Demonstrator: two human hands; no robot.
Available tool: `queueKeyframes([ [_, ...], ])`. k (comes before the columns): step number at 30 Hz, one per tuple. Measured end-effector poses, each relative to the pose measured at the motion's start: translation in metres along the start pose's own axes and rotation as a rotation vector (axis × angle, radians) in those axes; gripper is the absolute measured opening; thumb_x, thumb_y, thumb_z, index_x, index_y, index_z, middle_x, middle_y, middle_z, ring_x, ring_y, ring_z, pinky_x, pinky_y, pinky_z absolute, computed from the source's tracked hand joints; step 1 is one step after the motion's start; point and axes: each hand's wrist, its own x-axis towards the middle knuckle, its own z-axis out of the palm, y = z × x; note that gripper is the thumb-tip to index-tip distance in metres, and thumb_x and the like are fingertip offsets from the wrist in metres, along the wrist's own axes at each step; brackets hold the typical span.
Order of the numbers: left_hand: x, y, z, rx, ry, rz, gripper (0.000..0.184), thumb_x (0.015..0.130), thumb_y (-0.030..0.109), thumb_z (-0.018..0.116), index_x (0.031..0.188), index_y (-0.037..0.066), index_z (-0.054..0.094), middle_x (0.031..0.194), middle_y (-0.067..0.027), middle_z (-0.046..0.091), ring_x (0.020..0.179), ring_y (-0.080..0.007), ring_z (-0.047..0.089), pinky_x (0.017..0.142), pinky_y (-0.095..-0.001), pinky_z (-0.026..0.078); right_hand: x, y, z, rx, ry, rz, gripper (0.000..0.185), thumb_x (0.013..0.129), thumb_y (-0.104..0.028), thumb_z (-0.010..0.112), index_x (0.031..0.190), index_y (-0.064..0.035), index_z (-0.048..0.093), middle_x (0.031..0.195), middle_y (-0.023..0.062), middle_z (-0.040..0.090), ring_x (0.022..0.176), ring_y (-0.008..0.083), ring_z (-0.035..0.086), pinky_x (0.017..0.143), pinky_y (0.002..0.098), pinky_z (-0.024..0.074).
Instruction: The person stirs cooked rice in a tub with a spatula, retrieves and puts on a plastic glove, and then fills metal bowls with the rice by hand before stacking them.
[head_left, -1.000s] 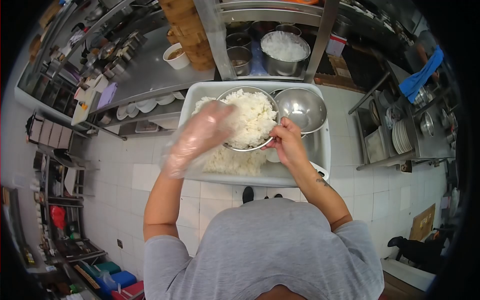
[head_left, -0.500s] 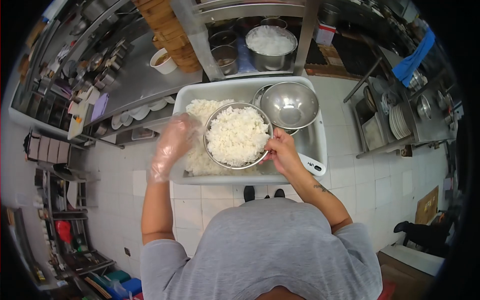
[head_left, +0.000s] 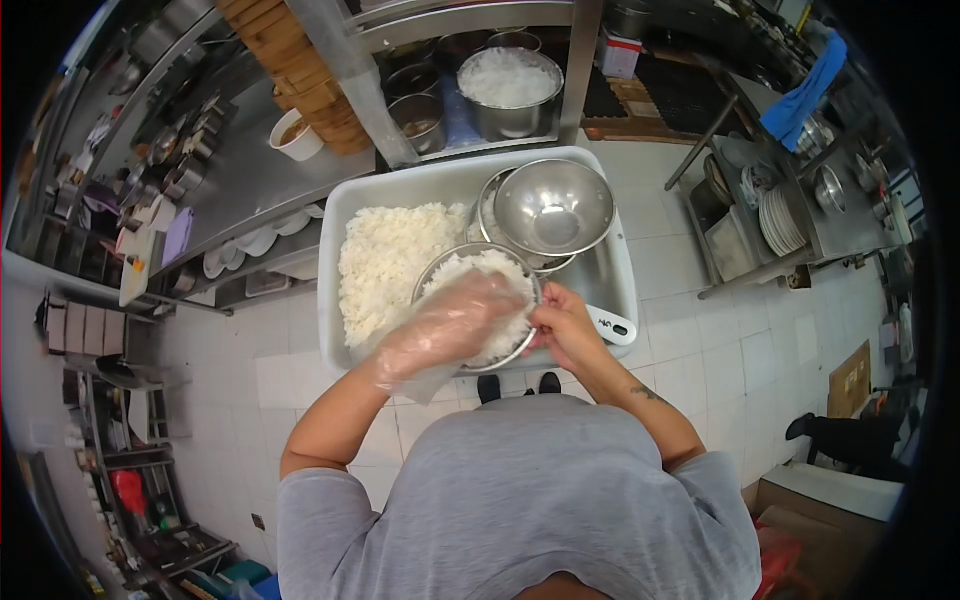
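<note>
My left hand [head_left: 470, 315], in a clear plastic glove, lies over the rice in a round metal bowl [head_left: 428, 276]. Its fingers rest stretched out on that rice, slightly blurred, and cover much of it. With bare fingers and thumb, my right hand [head_left: 565, 325] grips the bowl's right rim. The bowl is held over the front of a white plastic tub [head_left: 328, 250]. Loose cooked white rice [head_left: 390, 258] fills the tub's left side. At the tub's back right, a shiny metal bowl [head_left: 555, 210] sits on another metal vessel [head_left: 487, 212] with rice in it.
A white handle [head_left: 612, 326] with an oval hole lies across the tub's right front corner. Behind the tub, a metal shelf holds a pot of white stuff [head_left: 512, 90]. Bamboo steamers [head_left: 300, 80] and a white bowl [head_left: 297, 137] stand left; stacked plates [head_left: 780, 222] stand right.
My left hand has moved right, from above the tub's rice onto the rice in the bowl. The bowl, still in my right hand, sits lower and nearer my body.
</note>
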Motion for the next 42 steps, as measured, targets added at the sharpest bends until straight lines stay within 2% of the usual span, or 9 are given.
queueKeyframes([
  [2,0.005,0.000,-0.026,-0.108,0.223,-0.038,0.022,0.081,-0.003,0.055,0.101,0.001,0.061,0.094,-0.0115,0.060,0.092,-0.0257,0.058,0.079,-0.0370,0.050,-0.019,-0.019,-0.008,-0.040,0.059,-0.029,0.012,0.073,0.005,0.052,0.080,-0.0023,0.046,0.071,0.0099,0.055,0.049,0.0166,0.056,0.043,0.0347,0.0549],
  [5,-0.003,-0.028,-0.034,-0.435,0.374,-0.588,0.013,0.090,0.008,0.051,0.094,-0.001,0.060,0.090,-0.0099,0.059,0.087,-0.0191,0.058,0.075,-0.0341,0.049,-0.051,-0.043,-0.031,-0.049,0.094,-0.077,0.013,0.072,0.003,0.051,0.085,0.0015,0.050,0.075,0.0121,0.059,0.052,0.0171,0.059,0.044,0.0341,0.0559],
  [8,-0.004,-0.045,-0.004,-0.790,-0.017,-1.021,0.021,0.095,0.018,0.047,0.091,0.000,0.057,0.084,-0.0086,0.059,0.078,-0.0154,0.058,0.068,-0.0297,0.048,-0.084,-0.069,-0.049,-0.057,0.191,-0.185,0.013,0.071,0.005,0.049,0.083,0.0008,0.049,0.073,0.0122,0.059,0.050,0.0187,0.060,0.041,0.0329,0.0555],
  [15,0.034,-0.086,0.146,-1.506,0.210,-1.351,0.019,0.097,0.020,0.047,0.100,0.002,0.055,0.084,-0.0108,0.061,0.067,-0.0175,0.057,0.052,-0.0272,0.044,-0.123,-0.091,-0.075,-0.073,0.478,-0.409,0.009,0.071,0.006,0.046,0.078,0.0006,0.046,0.074,0.0134,0.059,0.050,0.0200,0.060,0.041,0.0331,0.0567],
  [18,0.045,-0.096,0.171,-1.569,0.409,-1.325,0.019,0.096,0.017,0.046,0.100,0.002,0.057,0.087,-0.0110,0.064,0.071,-0.0162,0.060,0.054,-0.0270,0.046,-0.125,-0.084,-0.085,-0.023,0.527,-0.477,0.008,0.072,0.005,0.046,0.077,-0.0004,0.045,0.073,0.0138,0.058,0.050,0.0202,0.060,0.042,0.0336,0.0576],
  [24,0.056,-0.124,0.194,-1.729,0.333,-1.179,0.021,0.096,0.017,0.046,0.102,0.004,0.062,0.096,-0.0101,0.066,0.082,-0.0178,0.064,0.057,-0.0259,0.048,-0.117,-0.071,-0.091,0.035,0.580,-0.492,0.008,0.072,0.005,0.046,0.076,-0.0014,0.044,0.071,0.0136,0.058,0.048,0.0209,0.060,0.042,0.0345,0.0577],
  [36,0.070,-0.121,0.167,-1.763,0.313,-0.952,0.036,0.099,0.031,0.035,0.111,0.005,0.057,0.094,-0.0085,0.066,0.065,-0.0174,0.060,0.043,-0.0242,0.042,-0.115,-0.062,-0.070,0.002,0.631,-0.505,0.009,0.070,0.003,0.045,0.075,-0.0039,0.043,0.067,0.0094,0.056,0.044,0.0178,0.057,0.039,0.0318,0.0550],
  [39,0.069,-0.120,0.166,-1.863,0.383,-0.836,0.040,0.096,0.037,0.046,0.117,0.004,0.056,0.100,-0.0094,0.067,0.074,-0.0169,0.066,0.042,-0.0214,0.043,-0.120,-0.063,-0.070,0.005,0.651,-0.524,0.008,0.071,0.003,0.047,0.074,-0.0032,0.043,0.069,0.0112,0.056,0.047,0.0193,0.059,0.040,0.0332,0.0558],
  [42,0.056,-0.141,0.163,-1.945,0.215,-0.450,0.041,0.092,0.038,0.054,0.116,0.004,0.057,0.100,-0.0093,0.067,0.076,-0.0173,0.066,0.048,-0.0221,0.047,-0.115,-0.060,-0.073,0.030,0.651,-0.514,0.009,0.070,0.004,0.048,0.074,-0.0029,0.043,0.069,0.0120,0.056,0.049,0.0201,0.059,0.041,0.0345,0.0566],
])
